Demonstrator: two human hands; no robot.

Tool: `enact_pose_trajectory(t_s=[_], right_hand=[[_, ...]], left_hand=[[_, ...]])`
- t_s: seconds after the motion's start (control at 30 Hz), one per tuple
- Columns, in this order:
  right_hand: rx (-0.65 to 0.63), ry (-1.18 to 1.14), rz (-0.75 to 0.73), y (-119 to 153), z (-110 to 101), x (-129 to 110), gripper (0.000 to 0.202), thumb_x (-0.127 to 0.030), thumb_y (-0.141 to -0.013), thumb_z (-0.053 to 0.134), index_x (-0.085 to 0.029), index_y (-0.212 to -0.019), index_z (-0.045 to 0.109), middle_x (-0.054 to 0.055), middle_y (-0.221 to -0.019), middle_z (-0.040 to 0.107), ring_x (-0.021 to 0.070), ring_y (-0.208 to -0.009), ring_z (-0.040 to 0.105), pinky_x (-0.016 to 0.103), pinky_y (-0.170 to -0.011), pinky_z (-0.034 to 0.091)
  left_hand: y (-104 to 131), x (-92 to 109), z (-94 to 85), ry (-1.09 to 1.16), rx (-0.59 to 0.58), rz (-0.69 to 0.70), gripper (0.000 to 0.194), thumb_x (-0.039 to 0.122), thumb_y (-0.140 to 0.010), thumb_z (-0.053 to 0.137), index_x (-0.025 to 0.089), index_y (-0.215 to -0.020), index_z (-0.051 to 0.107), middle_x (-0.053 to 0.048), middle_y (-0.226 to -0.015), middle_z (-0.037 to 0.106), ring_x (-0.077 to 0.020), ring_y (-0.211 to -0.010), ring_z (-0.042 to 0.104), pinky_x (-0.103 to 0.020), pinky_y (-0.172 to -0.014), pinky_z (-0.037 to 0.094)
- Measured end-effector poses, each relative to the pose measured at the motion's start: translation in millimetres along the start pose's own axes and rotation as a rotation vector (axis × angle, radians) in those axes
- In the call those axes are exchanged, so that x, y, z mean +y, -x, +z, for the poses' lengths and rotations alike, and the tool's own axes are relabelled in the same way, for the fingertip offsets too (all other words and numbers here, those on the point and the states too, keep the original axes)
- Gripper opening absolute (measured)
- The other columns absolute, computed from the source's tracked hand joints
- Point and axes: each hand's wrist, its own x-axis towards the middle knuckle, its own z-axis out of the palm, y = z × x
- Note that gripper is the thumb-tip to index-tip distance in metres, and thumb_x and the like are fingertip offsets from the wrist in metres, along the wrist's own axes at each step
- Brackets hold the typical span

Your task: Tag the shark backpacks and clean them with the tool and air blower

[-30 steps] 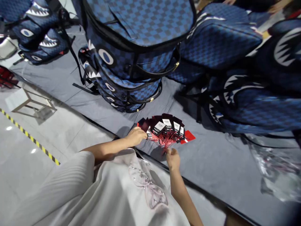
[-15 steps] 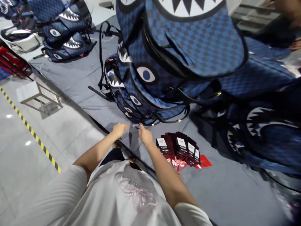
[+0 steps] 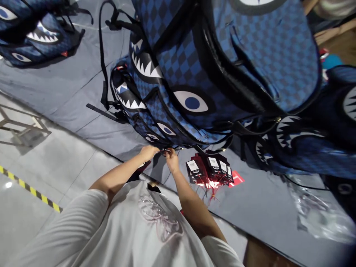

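At the bottom edge of a stack of blue checkered shark-face backpacks [image 3: 191, 74], my two hands work close together. My left hand [image 3: 149, 152] pinches a thin reddish cord, and a dark red hang tag [image 3: 144, 167] shows just below that hand. My right hand [image 3: 171, 160] is closed, its fingertips against the front of the lower backpack near a zipper end; what they pinch is too small to make out. To the right of my right hand lies a fanned bunch of black and dark red hang tags [image 3: 213, 168] with red cords.
Grey cloth [image 3: 258, 207] covers the table. More shark backpacks [image 3: 41, 37] lie at the far left, others [image 3: 306, 148] at the right. Clear plastic wrapping [image 3: 319, 211] rests at the lower right. A wooden stool [image 3: 22, 126] and yellow-black floor tape [image 3: 30, 189] are at left.
My hands have come closer together and nearer the backpack; the cord stretched between them before now barely shows. The view has moved nearer to the stack.
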Motion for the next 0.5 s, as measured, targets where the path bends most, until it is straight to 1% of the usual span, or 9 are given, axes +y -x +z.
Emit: enact_pose_trajectory(t_s=[0.07, 0.17, 0.23, 0.3, 0.33, 0.4, 0.43, 0.5], right_hand=[[0.036, -0.056, 0.044, -3.9, 2.1, 0.8, 0.021, -0.025, -0.083, 0.048, -0.019, -0.097, 0.062, 0.006, -0.086, 0.074, 0.019, -0.073, 0.07, 0.03, -0.073, 0.054], [0.113, -0.122, 0.108, -3.4, -3.8, 2.7, 0.011, -0.029, -0.078, 0.055, -0.021, -0.079, 0.063, 0.004, -0.071, 0.07, 0.0211, -0.068, 0.068, 0.032, -0.073, 0.052], [0.172, -0.181, 0.149, 1.1, -9.5, 3.6, 0.014, -0.032, -0.077, 0.057, -0.021, -0.077, 0.064, 0.004, -0.069, 0.07, 0.0215, -0.066, 0.068, 0.032, -0.072, 0.051], [0.216, -0.262, 0.18, 6.6, -12.8, 3.2, 0.018, -0.036, -0.076, 0.057, -0.02, -0.079, 0.066, 0.005, -0.074, 0.072, 0.0208, -0.065, 0.068, 0.031, -0.069, 0.051], [0.231, -0.307, 0.189, 8.9, -13.1, 2.4, 0.02, -0.038, -0.076, 0.058, -0.02, -0.08, 0.067, 0.005, -0.077, 0.073, 0.0204, -0.065, 0.069, 0.03, -0.068, 0.051], [0.265, -0.398, 0.202, 11.2, -11.1, -0.4, 0.024, -0.041, -0.074, 0.06, -0.019, -0.082, 0.068, 0.007, -0.081, 0.074, 0.0197, -0.064, 0.069, 0.029, -0.066, 0.051], [0.285, -0.442, 0.207, 11.1, -9.2, -2.2, 0.026, -0.042, -0.073, 0.061, -0.018, -0.082, 0.067, 0.007, -0.082, 0.075, 0.0193, -0.064, 0.069, 0.029, -0.064, 0.051], [0.327, -0.523, 0.213, 8.5, -4.5, -6.1, 0.03, -0.046, -0.071, 0.064, -0.018, -0.08, 0.064, 0.009, -0.082, 0.074, 0.0185, -0.063, 0.068, 0.028, -0.06, 0.051]], left_hand=[[-11.3, 3.5, 2.3, 0.059, -0.049, 0.017, 0.024, 0.02, -0.088, 0.06, 0.03, -0.102, 0.076, -0.002, -0.1, 0.076, -0.0197, -0.097, 0.069, -0.028, -0.087, 0.049], [-24.6, 4.4, 4.3, 0.169, -0.165, 0.012, 0.023, 0.023, -0.091, 0.056, 0.021, -0.107, 0.073, -0.003, -0.081, 0.075, -0.0159, -0.075, 0.07, -0.026, -0.075, 0.052], [-26.7, 0.9, 2.3, 0.25, -0.256, 0.013, 0.026, 0.025, -0.093, 0.054, 0.015, -0.112, 0.068, -0.004, -0.074, 0.074, -0.0136, -0.064, 0.067, -0.024, -0.067, 0.052], [-21.9, -5.2, -2.5, 0.323, -0.32, 0.033, 0.031, 0.022, -0.089, 0.061, 0.013, -0.119, 0.063, -0.004, -0.077, 0.074, -0.0126, -0.064, 0.068, -0.022, -0.065, 0.052], [-17.5, -8.5, -5.2, 0.352, -0.332, 0.046, 0.039, 0.019, -0.085, 0.066, 0.014, -0.123, 0.06, -0.004, -0.08, 0.075, -0.0126, -0.067, 0.069, -0.022, -0.066, 0.052], [-6.7, -14.5, -9.5, 0.392, -0.306, 0.069, 0.058, 0.011, -0.076, 0.072, 0.016, -0.13, 0.054, -0.004, -0.089, 0.075, -0.0129, -0.075, 0.07, -0.023, -0.07, 0.054], [-1.1, -16.6, -10.5, 0.403, -0.269, 0.077, 0.061, 0.008, -0.074, 0.072, 0.017, -0.131, 0.052, -0.004, -0.093, 0.075, -0.0131, -0.079, 0.071, -0.023, -0.073, 0.054], [8.4, -18.9, -9.8, 0.406, -0.165, 0.083, 0.057, 0.005, -0.075, 0.069, 0.018, -0.128, 0.052, -0.005, -0.101, 0.074, -0.0139, -0.088, 0.07, -0.026, -0.079, 0.054]])
